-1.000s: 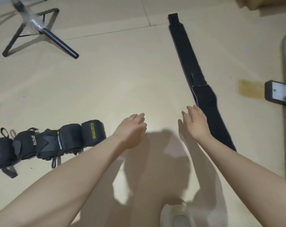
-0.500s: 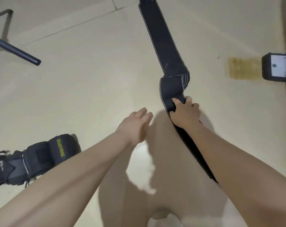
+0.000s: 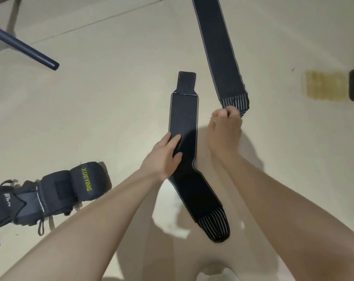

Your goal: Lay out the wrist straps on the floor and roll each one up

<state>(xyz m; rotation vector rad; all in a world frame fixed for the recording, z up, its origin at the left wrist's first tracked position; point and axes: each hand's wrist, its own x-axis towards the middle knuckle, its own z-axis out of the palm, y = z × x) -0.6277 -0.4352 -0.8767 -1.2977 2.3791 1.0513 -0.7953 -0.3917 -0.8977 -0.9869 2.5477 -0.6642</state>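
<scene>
Left hand [image 3: 164, 157] presses near strap [image 3: 185, 126]; right hand [image 3: 224, 130] pinches far strap [image 3: 218, 47].

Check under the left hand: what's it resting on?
The left hand lies flat on the near black strap, laid out on the floor. The strap's left edge beneath the palm is covered.

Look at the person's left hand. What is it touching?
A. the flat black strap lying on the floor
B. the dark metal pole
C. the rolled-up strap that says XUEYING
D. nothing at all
A: the left hand rests with straight fingers on the flat black strap, well away from the rolled XUEYING strap and the dark pole.
</scene>
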